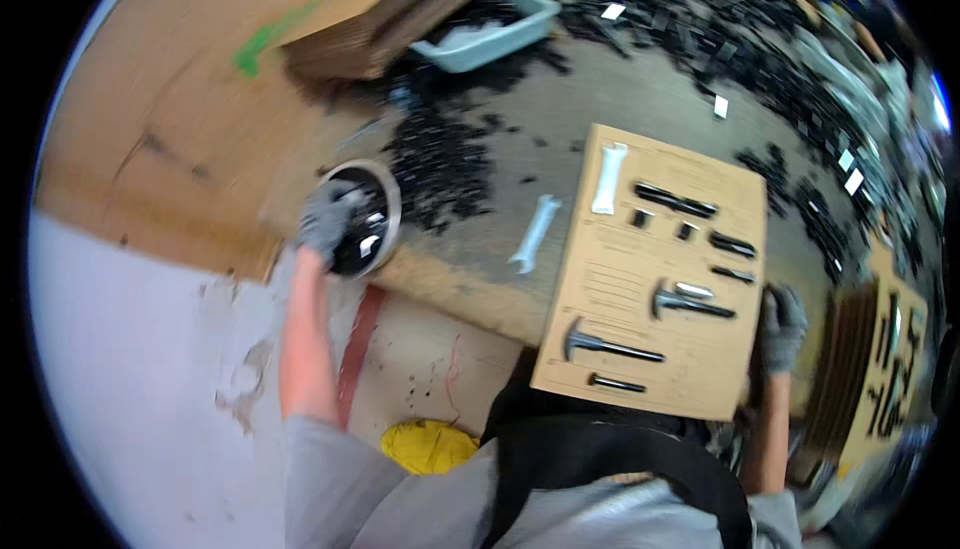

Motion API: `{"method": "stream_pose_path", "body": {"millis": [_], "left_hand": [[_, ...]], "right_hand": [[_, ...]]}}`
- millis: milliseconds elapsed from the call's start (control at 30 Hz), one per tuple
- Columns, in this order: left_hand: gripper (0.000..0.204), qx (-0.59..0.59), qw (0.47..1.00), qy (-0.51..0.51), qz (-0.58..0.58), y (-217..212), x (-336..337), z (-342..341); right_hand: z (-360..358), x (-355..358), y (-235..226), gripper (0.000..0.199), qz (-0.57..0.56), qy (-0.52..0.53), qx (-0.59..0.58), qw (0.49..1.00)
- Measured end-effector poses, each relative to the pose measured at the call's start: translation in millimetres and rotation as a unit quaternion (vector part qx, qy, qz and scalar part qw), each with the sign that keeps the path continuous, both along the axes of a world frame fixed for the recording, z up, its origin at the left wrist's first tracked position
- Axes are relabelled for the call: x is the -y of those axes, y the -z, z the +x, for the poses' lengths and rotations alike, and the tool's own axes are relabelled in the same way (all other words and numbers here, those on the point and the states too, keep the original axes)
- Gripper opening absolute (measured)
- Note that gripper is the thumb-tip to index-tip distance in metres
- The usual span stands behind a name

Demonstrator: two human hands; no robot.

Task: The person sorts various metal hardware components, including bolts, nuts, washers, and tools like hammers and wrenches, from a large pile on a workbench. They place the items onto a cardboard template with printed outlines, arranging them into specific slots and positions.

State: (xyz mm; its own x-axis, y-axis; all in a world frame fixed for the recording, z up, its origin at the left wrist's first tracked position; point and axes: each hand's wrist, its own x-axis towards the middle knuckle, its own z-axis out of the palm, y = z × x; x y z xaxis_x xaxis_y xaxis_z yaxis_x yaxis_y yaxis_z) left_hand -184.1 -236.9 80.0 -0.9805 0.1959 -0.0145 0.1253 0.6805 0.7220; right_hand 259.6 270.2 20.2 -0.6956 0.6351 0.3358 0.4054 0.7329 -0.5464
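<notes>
My left hand (328, 217), in a grey glove, reaches over the rim of a round pale tub (393, 211) at the table's left front edge. Dark and shiny small pieces (368, 234) lie in the tub; motion blur hides what the fingers do there. My right hand (784, 329), also gloved, is curled at the right edge of a printed cardboard sheet (610, 299). On this sheet lie a white wrench-shaped piece (608, 179), two black hammer-like tools (615, 351) and several short black parts (675, 199). Left of the sheet, a silvery open-end wrench (537, 234) rests on the table.
Loose black pieces (435, 164) are heaped beyond the tub, with more (730, 44) across the far right. A light blue bin (500, 44) stands beside stacked cardboard (385, 14). At right is another cardboard stack (840, 369). Something yellow (430, 446) lies below the table's front edge.
</notes>
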Motion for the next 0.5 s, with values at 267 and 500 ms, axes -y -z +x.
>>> {"method": "stream_pose_path", "body": {"millis": [267, 500], "left_hand": [[0.020, -0.073, 0.928, 0.365, -0.002, -30, -226, 73], [0.027, -0.025, 0.902, 0.385, -0.193, -3, -377, 82]], "right_hand": [[-31, -7, -20, 0.016, -0.094, 0.013, -0.161, 0.982], [-32, 2, -44, 0.017, -0.049, -0.018, -0.163, 0.985]]}}
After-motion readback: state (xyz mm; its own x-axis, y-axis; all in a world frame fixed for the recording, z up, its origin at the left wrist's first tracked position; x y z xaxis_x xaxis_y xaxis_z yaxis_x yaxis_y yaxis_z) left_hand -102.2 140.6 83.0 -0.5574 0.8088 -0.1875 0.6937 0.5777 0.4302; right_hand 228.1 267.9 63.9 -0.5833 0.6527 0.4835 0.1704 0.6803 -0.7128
